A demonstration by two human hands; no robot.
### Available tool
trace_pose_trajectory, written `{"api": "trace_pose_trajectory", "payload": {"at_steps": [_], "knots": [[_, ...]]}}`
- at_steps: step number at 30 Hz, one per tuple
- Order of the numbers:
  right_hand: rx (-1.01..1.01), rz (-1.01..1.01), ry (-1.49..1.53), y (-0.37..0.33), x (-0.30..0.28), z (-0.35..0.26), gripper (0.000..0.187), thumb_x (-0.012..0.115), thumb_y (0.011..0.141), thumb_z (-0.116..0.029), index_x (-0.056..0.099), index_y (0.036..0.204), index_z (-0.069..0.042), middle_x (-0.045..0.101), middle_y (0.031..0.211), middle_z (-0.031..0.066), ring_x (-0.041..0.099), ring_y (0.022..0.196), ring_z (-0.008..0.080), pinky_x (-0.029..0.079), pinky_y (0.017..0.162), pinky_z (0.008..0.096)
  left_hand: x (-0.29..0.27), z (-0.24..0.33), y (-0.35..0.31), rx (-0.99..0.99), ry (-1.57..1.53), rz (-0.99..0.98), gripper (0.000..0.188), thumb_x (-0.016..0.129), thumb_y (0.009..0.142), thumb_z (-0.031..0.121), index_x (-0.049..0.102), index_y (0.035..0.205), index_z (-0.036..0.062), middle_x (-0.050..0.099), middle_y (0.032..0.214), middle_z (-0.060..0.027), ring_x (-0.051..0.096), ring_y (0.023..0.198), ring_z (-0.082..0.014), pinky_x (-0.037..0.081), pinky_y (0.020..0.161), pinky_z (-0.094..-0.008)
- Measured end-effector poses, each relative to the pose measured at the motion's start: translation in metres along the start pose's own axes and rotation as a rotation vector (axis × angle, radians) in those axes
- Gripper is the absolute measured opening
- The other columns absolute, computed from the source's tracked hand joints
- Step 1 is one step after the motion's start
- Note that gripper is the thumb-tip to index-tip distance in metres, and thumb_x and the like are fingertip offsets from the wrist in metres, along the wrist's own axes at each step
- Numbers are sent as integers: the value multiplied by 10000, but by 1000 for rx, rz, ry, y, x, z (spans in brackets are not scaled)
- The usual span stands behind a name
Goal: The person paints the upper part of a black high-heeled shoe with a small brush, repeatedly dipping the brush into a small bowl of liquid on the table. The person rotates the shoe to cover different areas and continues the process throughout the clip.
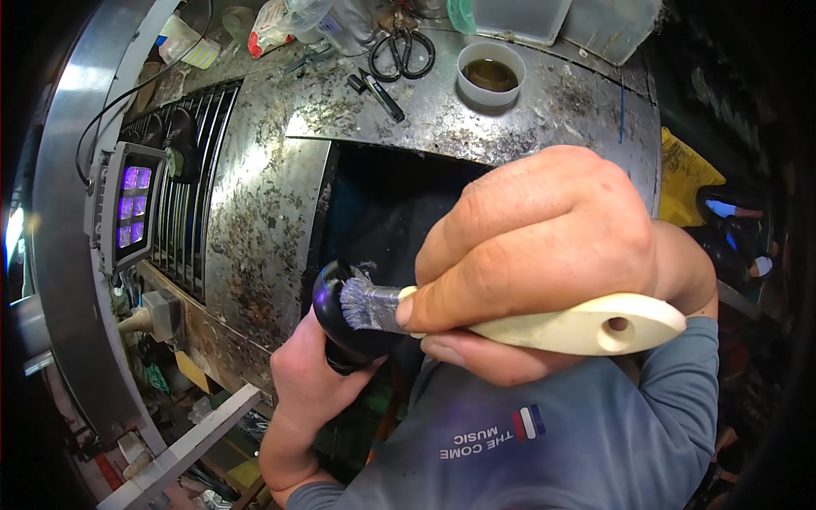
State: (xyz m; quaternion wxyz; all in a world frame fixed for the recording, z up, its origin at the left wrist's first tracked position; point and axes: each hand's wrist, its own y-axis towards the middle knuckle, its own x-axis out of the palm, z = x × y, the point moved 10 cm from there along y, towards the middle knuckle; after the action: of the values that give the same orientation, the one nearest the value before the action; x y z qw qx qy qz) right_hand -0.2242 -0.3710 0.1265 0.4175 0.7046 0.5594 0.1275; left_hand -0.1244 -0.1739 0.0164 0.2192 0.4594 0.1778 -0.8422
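Observation:
In my right hand (544, 246) is a paintbrush with a cream handle (578, 327), gripped near its metal band. Its pale, frayed bristles (361, 304) touch a glossy black shoe (327, 297), of which only a rounded end shows clearly. From below, my left hand (314, 374) is closed around the shoe, with the thumb side toward me. The rest of the shoe is hidden by my hand and the dark opening behind it. A white cup (492, 95) of brown liquid stands on the metal bench beyond my right hand.
A stained metal bench (255, 195) surrounds a dark recess (387, 195). Black-handled scissors (402, 55) and a black marker (382, 95) lie at the back. At left, a lit purple lamp (133, 204) stands beside a metal grate (195, 204) with dark shoe-like pieces. Clear plastic bins (518, 19) stand behind.

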Motion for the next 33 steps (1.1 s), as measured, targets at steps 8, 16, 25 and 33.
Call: {"api": "trace_pose_trajectory", "payload": {"at_steps": [8, 16, 25, 33], "knots": [[-38, 34, -45, 5, 3, 2, 143, 815, 735, -43, 770, 866, -5, 699, 759, 109, 687, 607, 214, 562, 521, 312, 6, 4, -3, -64, -128, -165, 707, 951, 665, 329, 639, 1231, 41, 754, 1014, -133, 762, 907, -291, 598, 803, -372], [-22, -33, -32, 2, 17, 12, 176, 814, 733, -43, 766, 899, -8, 695, 777, 111, 686, 618, 226, 562, 531, 322, 21, -10, -9, -222, -566, -252, 734, 942, 707, 308, 603, 1269, -22, 761, 1055, -124, 745, 977, -200, 568, 889, -330], [-2, -90, -33, -5, 31, 21, 170, 813, 733, -48, 762, 893, -22, 697, 775, 100, 692, 621, 223, 563, 521, 318, 38, -16, -17, -381, -1067, -303, 644, 869, 817, 218, 558, 1307, -61, 710, 1172, -126, 683, 1087, -195, 536, 975, -350], [28, -135, -4, -13, 42, 26, 145, 806, 768, -64, 760, 897, -16, 694, 758, 103, 690, 608, 222, 560, 513, 315, 42, -10, -13, -445, -1268, -324, 662, 803, 888, 257, 499, 1372, -76, 666, 1242, -152, 663, 1132, -220, 528, 1009, -369]]}}
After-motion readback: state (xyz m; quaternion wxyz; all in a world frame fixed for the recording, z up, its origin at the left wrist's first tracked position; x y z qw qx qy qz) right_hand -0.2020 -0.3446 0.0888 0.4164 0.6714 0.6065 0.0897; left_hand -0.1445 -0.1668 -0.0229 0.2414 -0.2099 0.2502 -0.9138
